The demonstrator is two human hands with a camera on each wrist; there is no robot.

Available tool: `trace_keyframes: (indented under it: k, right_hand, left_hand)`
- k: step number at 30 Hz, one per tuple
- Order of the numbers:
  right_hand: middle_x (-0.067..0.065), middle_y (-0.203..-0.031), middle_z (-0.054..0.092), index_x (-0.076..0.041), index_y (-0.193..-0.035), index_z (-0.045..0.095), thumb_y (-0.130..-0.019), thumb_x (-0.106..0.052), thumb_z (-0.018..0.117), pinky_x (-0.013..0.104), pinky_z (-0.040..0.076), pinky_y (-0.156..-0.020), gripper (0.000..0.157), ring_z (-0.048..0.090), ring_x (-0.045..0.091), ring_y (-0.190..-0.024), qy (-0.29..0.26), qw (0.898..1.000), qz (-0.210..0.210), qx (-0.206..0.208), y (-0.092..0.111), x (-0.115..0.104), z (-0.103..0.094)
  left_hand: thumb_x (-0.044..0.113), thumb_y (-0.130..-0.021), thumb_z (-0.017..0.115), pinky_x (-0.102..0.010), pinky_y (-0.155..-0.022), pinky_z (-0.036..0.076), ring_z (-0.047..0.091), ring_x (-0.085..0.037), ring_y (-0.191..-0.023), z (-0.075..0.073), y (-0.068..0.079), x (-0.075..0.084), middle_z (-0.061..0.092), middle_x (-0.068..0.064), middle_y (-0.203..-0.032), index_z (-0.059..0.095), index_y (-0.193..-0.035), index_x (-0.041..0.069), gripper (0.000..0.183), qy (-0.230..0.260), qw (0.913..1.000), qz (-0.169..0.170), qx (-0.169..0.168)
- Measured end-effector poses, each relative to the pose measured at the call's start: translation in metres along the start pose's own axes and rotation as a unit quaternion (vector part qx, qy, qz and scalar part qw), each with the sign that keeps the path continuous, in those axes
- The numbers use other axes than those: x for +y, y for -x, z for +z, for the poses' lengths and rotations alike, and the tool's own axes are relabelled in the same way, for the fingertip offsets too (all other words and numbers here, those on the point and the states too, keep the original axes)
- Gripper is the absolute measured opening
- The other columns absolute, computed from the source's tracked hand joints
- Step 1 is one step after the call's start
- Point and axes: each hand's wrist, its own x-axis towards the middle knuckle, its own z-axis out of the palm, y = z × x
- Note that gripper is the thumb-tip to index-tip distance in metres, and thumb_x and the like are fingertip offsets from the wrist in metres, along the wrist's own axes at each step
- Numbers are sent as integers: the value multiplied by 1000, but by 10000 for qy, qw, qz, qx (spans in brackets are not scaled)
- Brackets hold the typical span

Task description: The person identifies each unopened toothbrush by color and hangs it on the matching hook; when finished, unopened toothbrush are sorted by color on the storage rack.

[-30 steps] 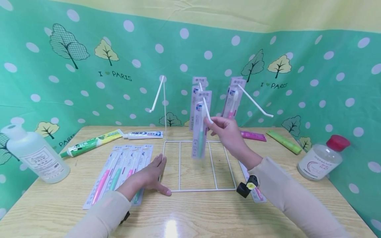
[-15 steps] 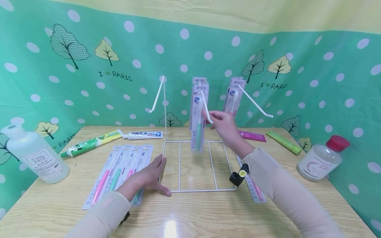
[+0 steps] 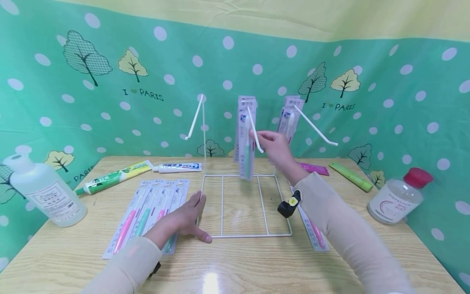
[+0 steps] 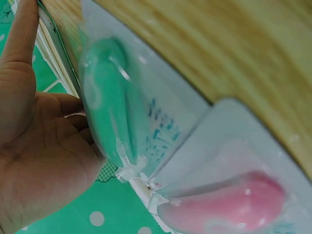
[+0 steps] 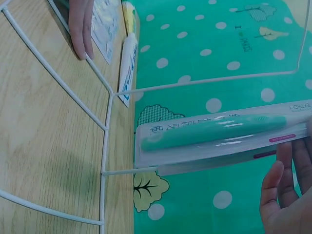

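- Table (image 3: 253,267): we see it carrying the rack and the items around it.
- Rack (image 3: 222,204): its base lies flat on the table, white bars, between our hands.
- Pump bottle (image 3: 47,194): upright at the table's left edge.
- Left hand (image 3: 189,216): we hold it extended, thumb spread, grasping nothing; it rests at the rack's left front corner, fingers on the side bar.
- Right hand (image 3: 277,151): we pinch the green pack's right edge between thumb and fingers.
- Green pack (image 3: 247,161): hung on the middle hook, above the base. Long axis near vertical; brush head up, handle end down, printed face toward us.
- Rear pack (image 3: 236,149): directly behind it, long axis likewise near vertical.
- Four packs (image 3: 142,222): flat left of the rack, handle ends toward us.
- Middle hook (image 3: 255,132): slopes down toward us from the green pack's top.
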Motion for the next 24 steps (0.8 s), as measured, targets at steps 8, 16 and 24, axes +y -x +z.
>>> trace_keyframes:
  k: [8,16,24]
  right_hand:
    - [0,-97,67,-17,-104,67,-76,-49,65,40,41,-87,42,57,19,-96,68,9999,44,117,-8,1,4]
    - [7,-98,64,-8,-105,64,-83,-32,65,26,48,-67,32,56,15,-78,599,9981,-87,-58,-3,10,-3]
    - [10,-103,62,-11,-110,63,-84,-38,62,33,50,-68,37,56,28,-85,1294,9877,-458,-752,25,17,-49]
  left_hand:
    - [62,-52,75,-45,-109,13,1,-33,-137,-1,2,1,0,-19,-150,11,-144,1,128,-19,10000,-5,-12]
    - [61,-54,75,-45,-109,13,2,-34,-136,-1,2,2,0,-20,-150,12,-144,-1,127,-83,9999,83,-6]
    - [61,-54,75,-45,-109,13,1,-34,-136,-2,3,1,-1,-20,-149,11,-144,-1,127,-62,9999,78,-23]
